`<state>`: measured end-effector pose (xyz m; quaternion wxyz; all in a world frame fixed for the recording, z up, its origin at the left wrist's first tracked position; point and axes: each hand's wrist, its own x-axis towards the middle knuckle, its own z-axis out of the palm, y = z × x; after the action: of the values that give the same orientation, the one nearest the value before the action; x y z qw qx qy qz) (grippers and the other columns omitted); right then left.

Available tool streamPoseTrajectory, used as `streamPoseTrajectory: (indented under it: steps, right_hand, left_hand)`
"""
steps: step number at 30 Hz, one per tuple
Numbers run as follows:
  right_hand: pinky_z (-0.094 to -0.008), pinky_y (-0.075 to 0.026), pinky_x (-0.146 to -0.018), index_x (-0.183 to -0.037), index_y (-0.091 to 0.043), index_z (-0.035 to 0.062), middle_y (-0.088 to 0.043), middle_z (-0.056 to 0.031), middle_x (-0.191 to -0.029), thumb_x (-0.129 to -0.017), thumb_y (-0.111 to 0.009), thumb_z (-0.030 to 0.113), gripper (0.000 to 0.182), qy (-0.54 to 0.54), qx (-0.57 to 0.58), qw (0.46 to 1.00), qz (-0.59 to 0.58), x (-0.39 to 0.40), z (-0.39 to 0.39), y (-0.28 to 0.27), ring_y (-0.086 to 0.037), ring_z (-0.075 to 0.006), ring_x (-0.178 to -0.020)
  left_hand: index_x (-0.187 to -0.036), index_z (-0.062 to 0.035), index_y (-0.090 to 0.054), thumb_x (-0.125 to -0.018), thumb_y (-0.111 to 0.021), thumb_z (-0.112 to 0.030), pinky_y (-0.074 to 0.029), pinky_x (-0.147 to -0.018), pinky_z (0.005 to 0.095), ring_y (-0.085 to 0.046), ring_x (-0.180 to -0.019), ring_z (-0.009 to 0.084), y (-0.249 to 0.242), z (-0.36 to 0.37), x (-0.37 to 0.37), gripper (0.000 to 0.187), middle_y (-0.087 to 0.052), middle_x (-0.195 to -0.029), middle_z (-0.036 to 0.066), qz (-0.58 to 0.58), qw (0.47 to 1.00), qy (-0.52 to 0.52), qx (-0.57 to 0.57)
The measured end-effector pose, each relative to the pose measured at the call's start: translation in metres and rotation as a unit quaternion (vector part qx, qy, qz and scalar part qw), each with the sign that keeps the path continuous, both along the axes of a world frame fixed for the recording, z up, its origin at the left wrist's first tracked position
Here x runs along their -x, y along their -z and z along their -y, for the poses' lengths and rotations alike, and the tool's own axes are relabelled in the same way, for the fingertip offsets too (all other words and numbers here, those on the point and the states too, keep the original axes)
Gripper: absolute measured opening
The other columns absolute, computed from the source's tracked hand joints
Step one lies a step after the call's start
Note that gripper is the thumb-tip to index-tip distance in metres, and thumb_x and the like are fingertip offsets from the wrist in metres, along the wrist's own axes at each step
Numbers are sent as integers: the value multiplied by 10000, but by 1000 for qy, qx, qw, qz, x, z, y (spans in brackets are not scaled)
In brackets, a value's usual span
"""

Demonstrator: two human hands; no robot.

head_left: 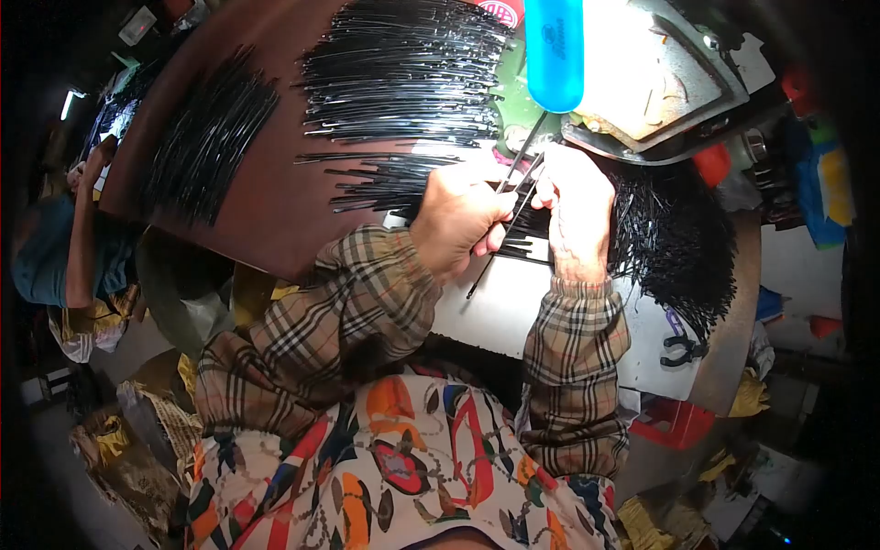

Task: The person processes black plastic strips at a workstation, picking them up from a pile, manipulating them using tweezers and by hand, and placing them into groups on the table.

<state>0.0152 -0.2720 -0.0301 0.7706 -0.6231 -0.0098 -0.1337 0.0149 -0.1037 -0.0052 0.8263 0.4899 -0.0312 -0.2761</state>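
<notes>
Step in hand, as judged: close fingertip work on a single black strand (481, 275), which lies slantwise between your two hands over the white board (486, 316), lower end free. Your left hand (461, 218) is curled shut on its middle; your right hand (579, 206) is pinched narrow near its upper end, though glare washes out the exact contact. A next move would call for a steady left grip and small, precise turns of the right fingertips — the strand looks thin and likely to twist. Just above your left hand a dark rod (527, 145) slants down from the blue fixture (555, 60); whether it is a stem or a second strand, cannot tell. Surroundings: large strand stack (403, 78) beyond your left hand, smaller stack (211, 142) farther left on the brown tabletop (284, 197), tangled strand heap (678, 243) just right of your right wrist, small pliers-like tool (697, 350) near the board's right edge. In the way: the fixture and the brightly lit metal tray (587, 145) crowd the space ahead of your fingers — the heap could snag your right sleeve (577, 344). Another person's arm (82, 229) shows far left, well apart.
</notes>
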Motion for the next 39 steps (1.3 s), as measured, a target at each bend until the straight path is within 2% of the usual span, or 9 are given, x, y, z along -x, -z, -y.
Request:
streamPoseTrajectory:
  steps: [11,15,16,20,23,26,33,37,39]
  right_hand:
    - [-223,-373,-492,-981,-636,-38,-541,-29,-709,-918,-559,146,209,-15,-91,993,-78,-1,2,-9,-475,-92,-540]
    - [-223,-392,-511,-1071,-609,-89,-544,-56,-729,-884,-569,192,340,-48,-75,996,-32,1,6,-2,-499,-112,-577]
    - [-223,-406,-526,-1119,-585,-115,-546,-68,-743,-840,-595,261,469,-53,-72,996,-12,1,7,0,-505,-124,-585]
    - [-226,-421,-551,-1142,-574,-122,-549,-76,-773,-786,-622,330,578,-57,-65,996,-23,3,7,-4,-511,-128,-602]
    - [-249,-468,-531,-1048,-598,-74,-549,-67,-711,-913,-573,287,386,-72,-65,995,27,1,6,-2,-527,-127,-585]
    - [-233,-415,-547,-1093,-588,-115,-532,-66,-746,-825,-600,279,477,-43,-65,997,-14,4,1,-8,-490,-124,-586]
    - [-247,-404,-495,-906,-588,-39,-512,-40,-666,-932,-514,115,173,5,-23,999,39,2,-13,-3,-465,-107,-541]
    - [-238,-403,-468,-936,-605,-33,-557,-48,-711,-919,-594,96,131,-2,-91,995,-32,11,-27,-15,-473,-93,-527]
    - [-214,-425,-445,-1042,-611,-38,-593,-51,-783,-947,-576,155,218,-54,-65,996,-40,16,-21,-13,-476,-69,-530]
  left_hand:
    - [-948,72,-601,-828,-555,21,-394,-428,217,-505,-544,105,-1,1,0,139,-662,-932,145,-117,990,40,67]
    - [-989,69,-588,-852,-543,9,-381,-424,222,-500,-548,116,-8,1,1,156,-618,-858,111,-120,992,34,28]
    - [-853,84,-602,-808,-581,48,-410,-365,250,-541,-476,155,-8,3,0,61,-602,-717,128,-144,987,1,69]
    - [-873,87,-610,-819,-574,31,-419,-381,245,-547,-496,150,-8,2,0,86,-602,-726,121,-143,987,13,70]
    - [-877,87,-613,-818,-564,35,-421,-384,247,-545,-500,150,-17,2,1,93,-597,-720,117,-162,984,12,72]
    - [-871,91,-611,-815,-562,40,-415,-382,248,-542,-499,148,-14,2,1,90,-597,-717,115,-179,981,11,71]
    - [-888,28,-615,-872,-523,-20,-416,-409,236,-531,-520,119,-23,11,11,106,-588,-767,82,34,996,-41,-65]
    - [-887,-14,-569,-897,-424,-23,-388,-428,237,-496,-535,83,-25,-10,19,146,-572,-803,42,-64,995,20,-67]
    - [-937,10,-581,-918,-424,-23,-426,-540,237,-509,-635,63,2,-28,22,162,-544,-727,21,99,985,-60,-125]
